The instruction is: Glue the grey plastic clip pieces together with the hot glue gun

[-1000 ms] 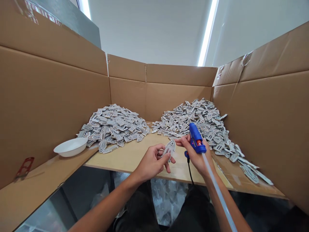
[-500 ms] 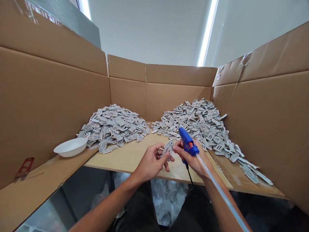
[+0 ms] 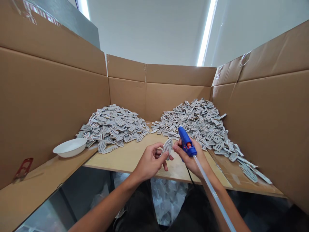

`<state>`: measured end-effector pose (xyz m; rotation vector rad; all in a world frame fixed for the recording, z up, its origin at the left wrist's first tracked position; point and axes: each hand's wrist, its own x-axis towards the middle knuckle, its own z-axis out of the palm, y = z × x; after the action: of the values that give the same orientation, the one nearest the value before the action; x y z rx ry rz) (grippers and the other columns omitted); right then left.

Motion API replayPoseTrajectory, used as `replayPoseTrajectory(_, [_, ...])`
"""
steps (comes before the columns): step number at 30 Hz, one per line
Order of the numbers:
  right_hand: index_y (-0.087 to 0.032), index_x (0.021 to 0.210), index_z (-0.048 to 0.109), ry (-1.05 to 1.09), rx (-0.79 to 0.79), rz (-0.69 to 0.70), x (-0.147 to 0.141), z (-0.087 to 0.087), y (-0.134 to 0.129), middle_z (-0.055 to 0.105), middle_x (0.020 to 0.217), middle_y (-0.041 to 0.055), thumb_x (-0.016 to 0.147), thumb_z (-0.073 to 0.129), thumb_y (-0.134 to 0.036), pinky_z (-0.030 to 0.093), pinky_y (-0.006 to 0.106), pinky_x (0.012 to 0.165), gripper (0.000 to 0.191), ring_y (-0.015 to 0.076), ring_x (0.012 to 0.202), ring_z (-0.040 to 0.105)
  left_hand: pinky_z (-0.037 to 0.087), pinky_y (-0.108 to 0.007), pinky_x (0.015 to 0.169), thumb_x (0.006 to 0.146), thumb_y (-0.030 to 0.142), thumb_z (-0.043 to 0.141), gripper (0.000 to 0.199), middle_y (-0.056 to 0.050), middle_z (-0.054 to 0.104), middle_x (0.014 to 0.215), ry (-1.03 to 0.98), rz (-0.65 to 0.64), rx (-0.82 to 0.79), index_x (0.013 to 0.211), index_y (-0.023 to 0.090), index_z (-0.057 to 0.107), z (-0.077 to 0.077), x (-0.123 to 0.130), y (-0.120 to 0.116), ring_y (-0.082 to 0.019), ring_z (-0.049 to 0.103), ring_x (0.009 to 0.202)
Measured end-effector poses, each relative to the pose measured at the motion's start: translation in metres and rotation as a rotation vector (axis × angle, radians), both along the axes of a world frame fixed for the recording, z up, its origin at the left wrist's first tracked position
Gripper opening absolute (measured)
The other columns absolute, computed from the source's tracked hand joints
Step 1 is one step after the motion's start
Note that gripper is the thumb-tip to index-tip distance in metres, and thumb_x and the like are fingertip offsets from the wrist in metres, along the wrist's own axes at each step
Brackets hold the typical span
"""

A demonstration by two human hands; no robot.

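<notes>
A small grey, oval, pointed piece point(image 3: 167, 147) with raised outlines is pinched upright between the thumb and fingers of my left hand point(image 3: 151, 161). My right hand point(image 3: 195, 161) is closed around a blue hot glue gun point(image 3: 185, 138), its nozzle pointing up and away. A long clear glue stick point(image 3: 213, 191) runs out of the back of the gun toward me, over my right forearm. The right fingertips are close to the grey piece; I cannot tell whether they touch it. Both hands are above the front part of the wooden table point(image 3: 125, 159).
One heap of similar grey pieces point(image 3: 116, 124) lies at the back left, a larger heap point(image 3: 195, 119) at the back right. A white bowl point(image 3: 70, 148) stands on the left. Cardboard walls point(image 3: 178, 75) enclose the table. Clear plastic bags point(image 3: 166, 199) lie below its edge.
The grey piece has turned slightly in my left fingers. The glue gun has shifted a little to the left, and its glue stick has swung left at the lower end.
</notes>
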<state>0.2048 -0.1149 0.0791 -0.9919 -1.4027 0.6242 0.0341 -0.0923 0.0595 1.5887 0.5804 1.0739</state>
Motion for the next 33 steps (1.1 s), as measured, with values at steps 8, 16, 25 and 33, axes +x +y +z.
replayPoseTrajectory(8, [-0.024, 0.081, 0.051, 0.301, -0.055, 0.231, 0.003, 0.006, -0.005, 0.064, 0.080, -0.0028, 0.075, 0.086, -0.046, 0.057, 0.028, 0.068, 0.042, 0.0158, 0.073, 0.069, 0.035, -0.019, 0.039, 0.081, 0.057, 0.075, 0.048, -0.010, 0.075, 0.091, -0.010, -0.013, -0.033, 0.096, 0.014, 0.063, 0.002, 0.002, 0.000, -0.010, 0.061, 0.047])
replayPoseTrajectory(16, [-0.025, 0.081, 0.048, 0.336, 0.193, 0.083, 0.007, 0.011, -0.003, 0.058, 0.081, -0.0035, 0.085, 0.080, -0.042, 0.056, 0.037, 0.103, 0.037, 0.0262, 0.116, 0.072, 0.028, -0.018, 0.038, 0.081, 0.058, 0.074, 0.048, -0.012, 0.076, 0.092, 0.014, -0.019, -0.055, 0.095, 0.014, 0.060, 0.000, 0.002, -0.001, -0.009, 0.062, 0.046])
replayPoseTrajectory(25, [-0.024, 0.086, 0.049, -0.063, 0.053, 0.100, 0.017, 0.002, 0.000, 0.061, 0.070, -0.0026, 0.085, 0.075, -0.049, 0.060, 0.029, 0.058, 0.037, 0.0177, 0.061, 0.071, 0.027, -0.018, 0.037, 0.082, 0.055, 0.073, 0.044, -0.011, 0.075, 0.090, -0.014, -0.017, -0.033, 0.092, 0.014, 0.060, 0.005, -0.001, -0.002, -0.010, 0.062, 0.047])
replayPoseTrajectory(33, [-0.024, 0.080, 0.042, 0.169, -0.037, 0.389, 0.022, 0.024, -0.024, 0.049, 0.070, -0.0086, 0.087, 0.076, -0.040, 0.030, 0.018, 0.037, 0.039, 0.0026, 0.039, 0.039, 0.033, -0.020, 0.042, 0.083, 0.048, 0.070, 0.035, -0.007, 0.072, 0.081, -0.012, 0.076, 0.000, 0.084, 0.015, 0.059, 0.001, 0.000, 0.005, -0.010, 0.059, 0.048])
